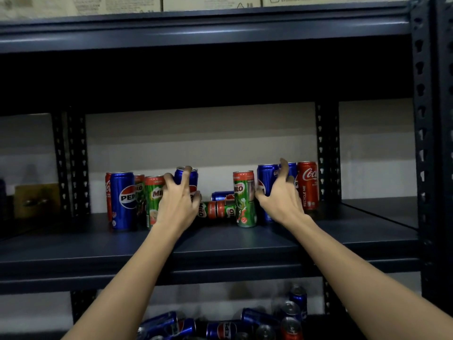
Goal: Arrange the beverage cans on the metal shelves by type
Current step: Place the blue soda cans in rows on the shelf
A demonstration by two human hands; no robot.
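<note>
- Leftmost on the shelf [73,241] stand a Coke can [108,192] and a Pepsi can [123,200].
- Next, the left hand [177,204] grasps an upright blue can [187,177].
- Two Milo cans [217,210] lie toppled mid-shelf.
- Rightward, the right hand [282,200] clasps another blue can [266,180].

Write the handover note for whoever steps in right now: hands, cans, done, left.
Left hand: grip round a blue Pepsi can on the middle shelf.
Right hand: fingers spread on another Pepsi can; grip not clearly closed.
Cans: Coke, Pepsi and Milo stand mixed on both sides. One Milo can lies on its side at centre, an upright Milo beside it. More cans lie piled on the lower shelf.
Done: no type grouped yet.
Left: stand fallen cans, group by type, bring up the lower pile.
</note>
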